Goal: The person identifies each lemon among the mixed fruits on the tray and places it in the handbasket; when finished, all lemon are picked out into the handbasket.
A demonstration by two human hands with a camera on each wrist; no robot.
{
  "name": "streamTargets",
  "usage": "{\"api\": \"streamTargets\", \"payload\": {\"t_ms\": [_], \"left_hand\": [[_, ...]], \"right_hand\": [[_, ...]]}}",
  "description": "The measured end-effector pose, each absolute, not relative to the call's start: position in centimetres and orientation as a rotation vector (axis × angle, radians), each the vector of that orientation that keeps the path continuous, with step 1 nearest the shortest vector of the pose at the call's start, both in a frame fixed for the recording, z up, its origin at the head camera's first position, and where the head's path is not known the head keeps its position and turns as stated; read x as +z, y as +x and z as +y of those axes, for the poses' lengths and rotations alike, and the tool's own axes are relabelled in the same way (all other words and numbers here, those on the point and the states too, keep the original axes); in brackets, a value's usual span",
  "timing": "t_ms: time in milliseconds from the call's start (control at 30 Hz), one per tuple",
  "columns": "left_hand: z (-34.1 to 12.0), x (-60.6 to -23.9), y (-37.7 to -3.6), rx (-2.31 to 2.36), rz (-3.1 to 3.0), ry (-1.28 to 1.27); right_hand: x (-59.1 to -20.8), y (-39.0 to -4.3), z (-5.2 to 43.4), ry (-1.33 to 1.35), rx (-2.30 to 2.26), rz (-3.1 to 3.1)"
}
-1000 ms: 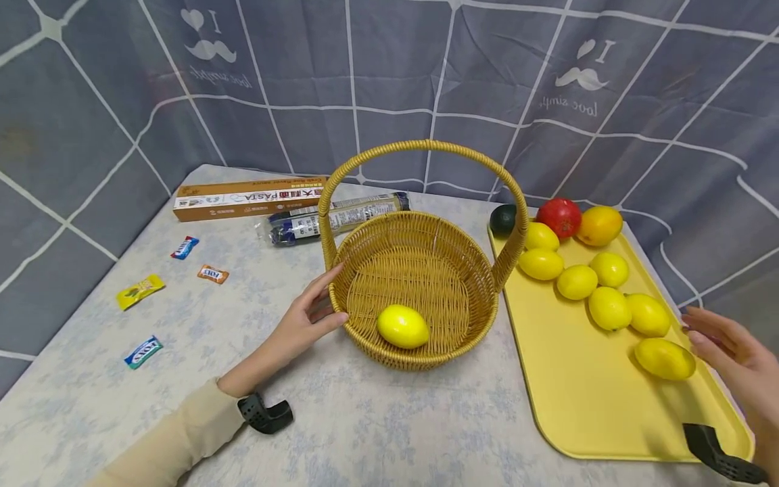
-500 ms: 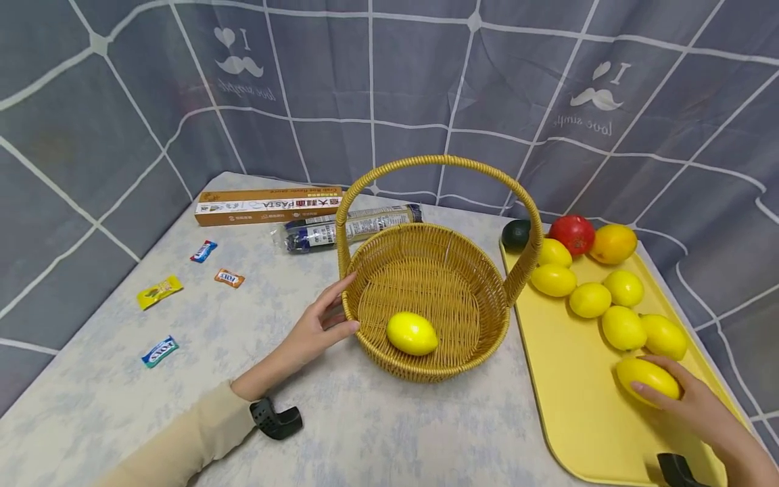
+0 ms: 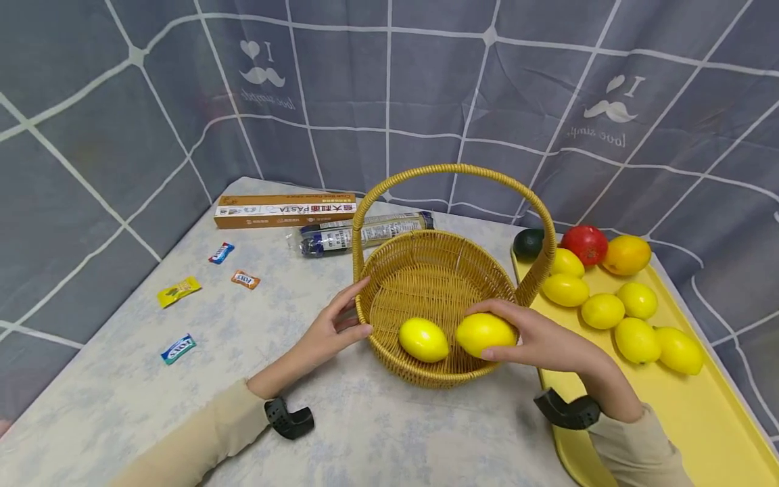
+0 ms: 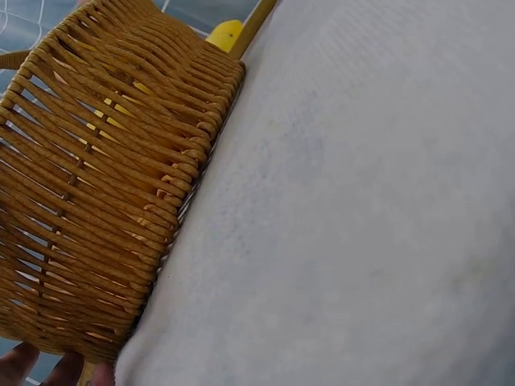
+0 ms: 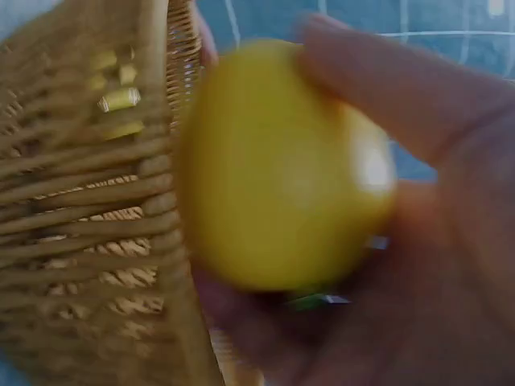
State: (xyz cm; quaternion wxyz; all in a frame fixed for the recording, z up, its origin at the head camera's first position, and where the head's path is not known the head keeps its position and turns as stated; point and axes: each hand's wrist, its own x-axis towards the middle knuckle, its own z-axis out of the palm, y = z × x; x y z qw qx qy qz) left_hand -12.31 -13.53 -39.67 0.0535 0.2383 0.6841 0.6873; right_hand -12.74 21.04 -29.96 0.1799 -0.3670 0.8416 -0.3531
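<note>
Grey checked cloth hangs behind a pale flowered bench (image 3: 389, 433) in the head view. At its middle stands the basket (image 3: 426, 270), the landmark for everything else. The right hand (image 3: 538, 341) curls its fingers and thumb round a lemon (image 3: 483, 333), holding it just over the basket's near right rim, long axis lying across, left to right. A second lemon (image 3: 423, 339) already lies inside the basket, just left of the held one. The left hand (image 3: 331, 329) rests with straight, relaxed fingers against the basket's left wall, steadying it. The right hand is the nearer to the held lemon; the basket floor lies below and left of it. Right of the basket sits a yellow tray (image 3: 700, 419) with more lemons; left of the basket lie candies and, behind, a pasta box (image 3: 282, 210).

From the left wrist, only the basket's woven wall (image 4: 105, 185) and bare bench show, with fingertips (image 4: 32, 366) at its foot; the grip on the lemon is unseen.

From the right wrist, blurred, the lemon (image 5: 278, 165) fills the palm, fingers (image 5: 386, 84) wrapped over it, beside the rim (image 5: 165, 121).
</note>
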Motion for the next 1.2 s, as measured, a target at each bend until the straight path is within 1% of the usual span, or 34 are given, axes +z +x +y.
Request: {"api": "streamTargets", "payload": {"t_ms": [167, 367, 533, 667, 767, 833, 1000, 1100, 1200], "left_hand": [[-13.0, -40.0, -12.5, 2.079, 2.047, 0.727], [-13.7, -39.8, -12.3, 2.069, 2.103, 0.708], [-14.0, -39.9, -12.4, 2.068, 2.133, 0.712], [-13.8, -40.0, -12.7, 2.061, 2.128, 0.742], [-13.6, -40.1, -12.7, 2.057, 2.128, 0.746], [-13.7, -40.1, -12.6, 2.056, 2.137, 0.740], [-14.0, -39.9, -12.3, 2.063, 2.165, 0.719], [-14.1, -39.8, -12.2, 2.068, 2.163, 0.712], [-14.0, -39.8, -12.2, 2.065, 2.155, 0.707]], "right_hand": [[-31.3, -14.4, 19.0, -1.143, -0.735, 2.245], [-32.9, -14.9, 15.1, -1.256, -0.708, 2.189], [-33.2, -14.9, 13.1, -1.199, -0.711, 2.213], [-32.7, -14.4, 13.6, -1.167, -0.739, 2.241], [-31.5, -13.5, 15.5, -1.123, -0.801, 2.275], [-30.4, -12.7, 17.6, -1.112, -0.865, 2.300], [-28.3, -11.5, 25.8, -1.120, -1.075, 2.337], [-28.5, -11.6, 32.0, -1.010, -1.251, 2.423], [-30.4, -12.1, 37.5, -0.733, -1.566, 2.505]]}}
